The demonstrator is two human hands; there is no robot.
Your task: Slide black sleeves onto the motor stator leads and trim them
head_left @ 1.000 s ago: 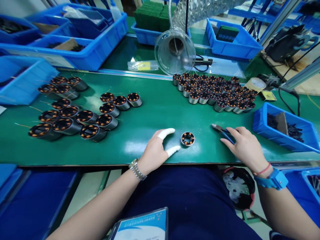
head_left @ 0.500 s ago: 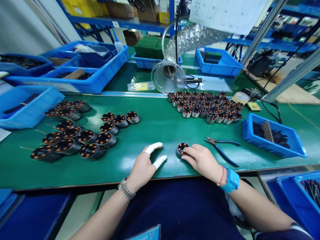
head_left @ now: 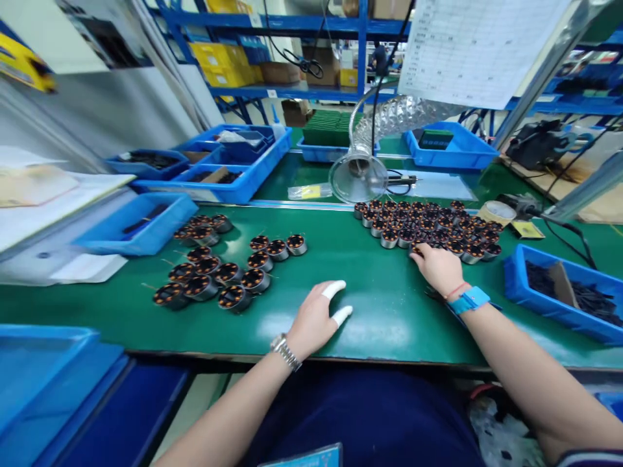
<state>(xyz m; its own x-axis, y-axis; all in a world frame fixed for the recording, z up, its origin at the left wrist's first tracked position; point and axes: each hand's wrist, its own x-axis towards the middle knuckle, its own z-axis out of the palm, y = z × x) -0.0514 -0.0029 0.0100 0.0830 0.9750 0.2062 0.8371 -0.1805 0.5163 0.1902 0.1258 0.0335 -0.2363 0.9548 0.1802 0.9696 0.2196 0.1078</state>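
My right hand [head_left: 440,267] is at the front edge of a packed group of motor stators [head_left: 418,220], short metal cylinders with copper windings. Its thumb and fingers close on one stator [head_left: 416,246] there, which they partly cover. My left hand [head_left: 318,318] rests by the table's front edge with thumb and fingers apart, holding nothing. White finger cots cover its thumb and index finger. To its left stands a looser group of stators [head_left: 233,298], some with thin wires sticking out. Cutting pliers [head_left: 431,294] lie beneath my right wrist, mostly hidden.
A blue bin [head_left: 516,279] of black parts stands at the right. Behind the packed stators are a clear funnel hood [head_left: 345,185] on a foil duct and a tape roll [head_left: 496,213]. Blue trays [head_left: 253,188] fill the back left, on the green table [head_left: 341,253].
My right hand has carried a stator from the table's front middle to the packed group. My left hand stays open near the front edge. The view has shifted left.
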